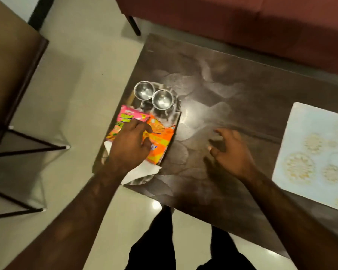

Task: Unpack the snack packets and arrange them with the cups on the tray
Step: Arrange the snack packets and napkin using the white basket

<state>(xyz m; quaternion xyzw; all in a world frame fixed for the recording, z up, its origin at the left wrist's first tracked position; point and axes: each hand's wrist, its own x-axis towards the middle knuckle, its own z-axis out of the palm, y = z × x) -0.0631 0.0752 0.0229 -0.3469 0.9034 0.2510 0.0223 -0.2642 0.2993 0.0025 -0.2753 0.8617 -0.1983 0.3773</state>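
Observation:
Two steel cups [144,91] [163,99] stand side by side at the far end of a tray [177,114] on the left part of a dark table [232,98]. A pink snack packet [128,114] and an orange snack packet [160,139] lie on the tray just nearer than the cups. My left hand [130,145] rests on top of both packets, fingers pressing the pink one; whether it grips is unclear. White paper [142,171] sticks out under the packets at the tray's near end. My right hand [230,151] hovers over the table to the right, fingers spread, holding nothing.
A pale blue patterned mat [316,152] lies on the table's right side. A dark red sofa [242,20] runs along the far edge. A brown chair or stool with thin black legs [14,75] stands on the tiled floor to the left. My legs are at the table's near edge.

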